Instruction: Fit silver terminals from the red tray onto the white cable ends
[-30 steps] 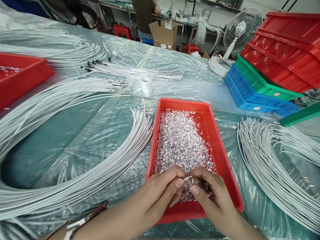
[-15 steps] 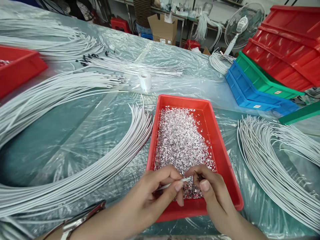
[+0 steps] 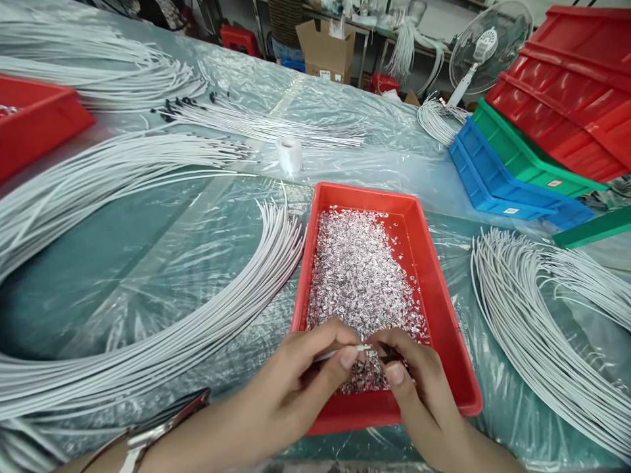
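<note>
Pinched between the thumb and forefinger of my left hand [image 3: 305,374] is a thin white cable [image 3: 363,347], its tip poking out to the right. Close against that tip, my right hand [image 3: 419,371] is closed around a small dark object [image 3: 392,355], mostly hidden by the fingers; I cannot make out its kind. Both hands are over the near end of a red tray [image 3: 441,276]. Inside the tray lies a heap of tiny shiny silver pieces [image 3: 359,269].
Bundles of white cables curve at left [image 3: 197,328] and right [image 3: 517,315]. A white roll [image 3: 289,155] stands behind the tray. Stacked red [image 3: 566,92], green [image 3: 532,157] and blue crates [image 3: 503,177] are at right, near a fan [image 3: 486,46]. Another red tray [image 3: 44,125] sits left.
My view has shifted slightly. Both hands have moved a little left relative to the tray, still meeting at the cable's tip.
</note>
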`<action>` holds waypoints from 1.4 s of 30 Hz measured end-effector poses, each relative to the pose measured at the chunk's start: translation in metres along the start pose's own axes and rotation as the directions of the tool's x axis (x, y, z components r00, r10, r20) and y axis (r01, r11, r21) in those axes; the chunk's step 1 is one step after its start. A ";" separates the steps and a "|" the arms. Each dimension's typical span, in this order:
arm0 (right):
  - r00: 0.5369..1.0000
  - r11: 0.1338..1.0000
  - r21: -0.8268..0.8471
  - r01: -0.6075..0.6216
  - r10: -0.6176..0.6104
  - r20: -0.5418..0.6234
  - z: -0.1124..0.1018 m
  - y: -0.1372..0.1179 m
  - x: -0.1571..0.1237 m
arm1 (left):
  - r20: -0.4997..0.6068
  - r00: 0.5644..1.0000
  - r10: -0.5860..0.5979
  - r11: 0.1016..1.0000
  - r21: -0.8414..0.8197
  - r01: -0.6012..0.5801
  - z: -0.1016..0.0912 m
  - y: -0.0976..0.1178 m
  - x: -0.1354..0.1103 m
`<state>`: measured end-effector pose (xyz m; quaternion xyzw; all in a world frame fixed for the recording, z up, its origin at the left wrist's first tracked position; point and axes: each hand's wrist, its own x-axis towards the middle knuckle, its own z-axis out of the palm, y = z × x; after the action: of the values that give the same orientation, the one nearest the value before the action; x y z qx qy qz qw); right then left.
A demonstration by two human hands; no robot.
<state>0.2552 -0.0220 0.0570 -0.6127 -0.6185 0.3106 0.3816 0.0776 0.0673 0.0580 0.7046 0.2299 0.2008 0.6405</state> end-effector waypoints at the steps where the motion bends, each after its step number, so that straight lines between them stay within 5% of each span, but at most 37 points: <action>1: 1.000 1.000 -0.019 -0.002 0.002 -0.003 0.000 0.001 -0.001 | -0.002 1.000 -0.003 1.000 -0.026 0.003 0.000 -0.001 0.000; 9: 0.996 0.997 0.028 0.077 -0.077 0.035 0.000 -0.001 0.005 | 0.050 0.997 -0.053 0.972 -0.225 0.063 -0.001 -0.006 -0.003; 28: 0.981 0.963 -0.186 0.193 -0.195 0.007 0.003 -0.006 0.009 | 0.073 0.997 0.023 1.000 -0.009 -0.022 -0.001 0.002 -0.001; 42: 0.984 0.958 -0.229 0.172 -0.158 0.078 -0.006 -0.013 0.013 | 0.072 0.995 0.069 0.987 0.144 -0.079 -0.004 0.004 0.000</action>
<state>0.2541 -0.0102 0.0725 -0.5903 -0.7108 0.2205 0.3126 0.0755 0.0696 0.0624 0.7640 0.1962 0.1834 0.5866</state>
